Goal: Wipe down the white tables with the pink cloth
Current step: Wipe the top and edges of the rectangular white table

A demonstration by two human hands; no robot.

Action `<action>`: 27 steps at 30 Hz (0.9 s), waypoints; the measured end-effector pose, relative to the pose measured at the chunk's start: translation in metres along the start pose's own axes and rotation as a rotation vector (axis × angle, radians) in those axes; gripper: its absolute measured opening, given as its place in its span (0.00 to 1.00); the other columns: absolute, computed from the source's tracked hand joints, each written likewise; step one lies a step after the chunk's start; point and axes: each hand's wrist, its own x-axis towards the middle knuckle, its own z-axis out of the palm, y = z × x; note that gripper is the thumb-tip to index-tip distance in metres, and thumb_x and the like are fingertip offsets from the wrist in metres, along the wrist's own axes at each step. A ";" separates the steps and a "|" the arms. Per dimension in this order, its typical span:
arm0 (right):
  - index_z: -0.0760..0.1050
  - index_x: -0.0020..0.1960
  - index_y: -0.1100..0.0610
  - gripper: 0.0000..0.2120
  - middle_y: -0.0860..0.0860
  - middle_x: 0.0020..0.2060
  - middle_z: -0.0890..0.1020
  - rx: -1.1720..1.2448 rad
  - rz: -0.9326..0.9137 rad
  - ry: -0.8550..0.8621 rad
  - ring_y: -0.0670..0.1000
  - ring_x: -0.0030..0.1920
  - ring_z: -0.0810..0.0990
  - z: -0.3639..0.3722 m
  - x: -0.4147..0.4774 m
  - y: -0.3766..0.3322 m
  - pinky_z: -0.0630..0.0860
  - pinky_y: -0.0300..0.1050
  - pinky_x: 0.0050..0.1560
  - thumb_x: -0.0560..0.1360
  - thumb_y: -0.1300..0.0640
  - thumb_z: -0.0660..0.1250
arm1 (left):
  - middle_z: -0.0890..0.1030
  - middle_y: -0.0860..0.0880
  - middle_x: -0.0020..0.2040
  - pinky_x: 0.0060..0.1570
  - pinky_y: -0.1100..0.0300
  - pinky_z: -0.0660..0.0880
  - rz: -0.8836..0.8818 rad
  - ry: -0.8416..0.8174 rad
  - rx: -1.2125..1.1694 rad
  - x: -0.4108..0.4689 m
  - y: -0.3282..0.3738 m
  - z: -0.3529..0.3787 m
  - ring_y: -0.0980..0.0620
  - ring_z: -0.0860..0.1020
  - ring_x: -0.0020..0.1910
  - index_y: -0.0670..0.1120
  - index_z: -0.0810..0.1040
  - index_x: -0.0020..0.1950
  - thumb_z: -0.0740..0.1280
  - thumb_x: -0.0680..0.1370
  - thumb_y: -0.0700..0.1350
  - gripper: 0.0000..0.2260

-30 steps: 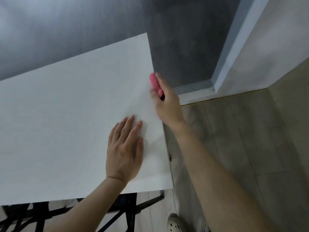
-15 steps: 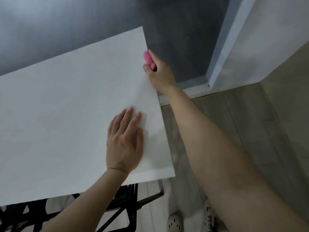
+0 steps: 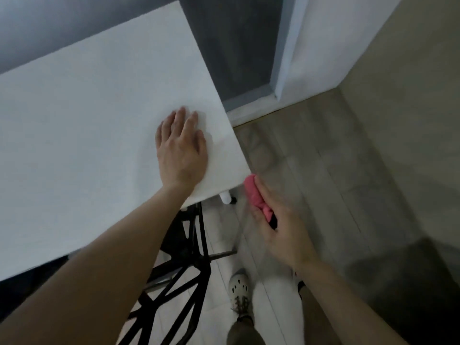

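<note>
Clamped in your right hand (image 3: 286, 227) is the bunched pink cloth (image 3: 256, 197), its upper end poking out past your fingertips and sitting right at the near right corner of the flat white tabletop (image 3: 99, 108), against the side edge, not on the top surface. Your left hand (image 3: 181, 148) lies flat and spread on the tabletop near that same corner, holding nothing, most likely steadying the table.

How much is done is hard to judge: the surface shows no streaks, wet marks or dirt, so you cannot read wiped from unwiped. With the cloth at the corner's edge, this looks like edge work on the right side; the near edge and the broad top toward the left may yet need a pass. The task speaks of more than one table, and only this one is in view, so reckon some work remains.

For room: the right edge faces open pale plank flooring (image 3: 323, 158), with plenty of space for your arm to sweep. Beyond the far right corner stands a dark grey wall panel (image 3: 236, 46), close behind the table. Under the near edge sits a black metal frame (image 3: 184, 277), and your light perforated shoe (image 3: 239, 287) stands just beside it, so mind your footing if you step along the near edge.
</note>
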 end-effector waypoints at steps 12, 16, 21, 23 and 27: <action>0.73 0.81 0.47 0.23 0.33 0.69 0.79 -0.112 0.284 0.168 0.33 0.67 0.78 0.039 -0.146 -0.043 0.74 0.34 0.71 0.86 0.50 0.68 | 0.84 0.46 0.63 0.64 0.45 0.77 0.402 -0.462 -0.073 -0.097 -0.003 -0.102 0.43 0.81 0.63 0.46 0.85 0.66 0.66 0.85 0.45 0.12; 0.77 0.76 0.54 0.19 0.45 0.67 0.83 -0.310 0.272 0.060 0.43 0.66 0.82 0.035 -0.184 -0.075 0.78 0.42 0.69 0.87 0.54 0.66 | 0.83 0.50 0.62 0.53 0.51 0.80 0.422 -0.755 0.119 -0.165 -0.044 -0.143 0.46 0.82 0.58 0.52 0.82 0.69 0.64 0.86 0.51 0.14; 0.78 0.67 0.58 0.13 0.56 0.59 0.83 -0.586 0.348 -0.049 0.58 0.59 0.82 0.038 -0.229 -0.101 0.78 0.57 0.61 0.88 0.55 0.61 | 0.82 0.50 0.65 0.55 0.53 0.80 0.530 -0.844 0.278 -0.202 -0.071 -0.166 0.48 0.82 0.60 0.53 0.79 0.72 0.61 0.88 0.55 0.16; 0.77 0.66 0.56 0.12 0.54 0.58 0.83 -0.660 0.336 -0.031 0.57 0.57 0.81 0.048 -0.250 -0.112 0.78 0.56 0.59 0.89 0.54 0.59 | 0.82 0.51 0.66 0.57 0.51 0.81 0.576 -0.806 0.283 -0.208 -0.074 -0.174 0.48 0.82 0.61 0.54 0.78 0.73 0.61 0.88 0.55 0.15; 0.77 0.72 0.55 0.15 0.54 0.65 0.82 -0.701 0.349 0.061 0.58 0.63 0.80 0.074 -0.294 -0.127 0.77 0.55 0.64 0.89 0.51 0.60 | 0.82 0.52 0.65 0.57 0.51 0.81 0.679 -0.776 0.298 -0.221 -0.090 -0.187 0.49 0.82 0.60 0.56 0.78 0.71 0.61 0.87 0.55 0.14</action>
